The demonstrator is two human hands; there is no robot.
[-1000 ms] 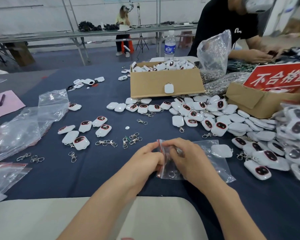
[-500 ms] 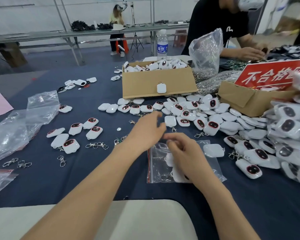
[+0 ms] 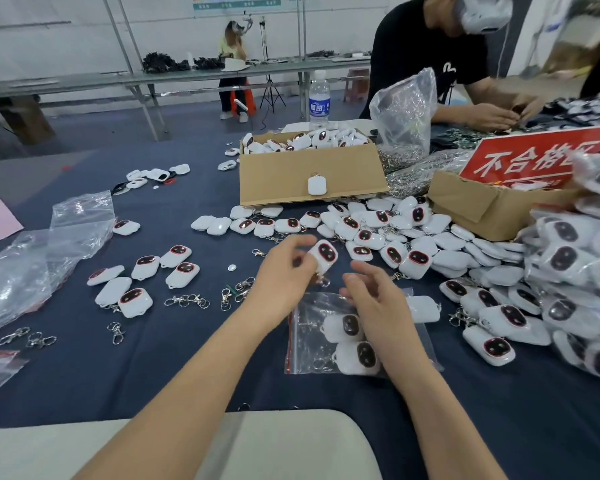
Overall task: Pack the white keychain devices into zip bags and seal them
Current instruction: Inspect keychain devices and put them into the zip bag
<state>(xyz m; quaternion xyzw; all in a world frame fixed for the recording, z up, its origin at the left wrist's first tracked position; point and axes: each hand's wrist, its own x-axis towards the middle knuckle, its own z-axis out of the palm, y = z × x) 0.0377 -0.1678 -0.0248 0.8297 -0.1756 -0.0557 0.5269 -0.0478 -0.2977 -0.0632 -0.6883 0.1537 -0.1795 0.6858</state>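
Observation:
My left hand (image 3: 284, 275) holds one white keychain device (image 3: 323, 257) with a dark oval face, lifted just above the dark blue cloth. My right hand (image 3: 378, 306) rests on a clear zip bag (image 3: 309, 337) with a red seal strip; its fingers are loosely spread over the bag's top. Two white devices (image 3: 352, 344) lie inside the bag. A big loose pile of white devices (image 3: 378, 233) spreads beyond my hands and to the right.
An open cardboard box (image 3: 309, 174) full of devices stands behind the pile. A second box (image 3: 482, 209) with a red sign sits at the right. Empty plastic bags (image 3: 42, 258), loose metal clasps (image 3: 187, 301) and a small group of devices (image 3: 142, 278) lie left. Another person works at the far right.
My left hand left the bag, reached forward to the pile and came back holding one device. The right hand stayed on the bag, which now lies flat.

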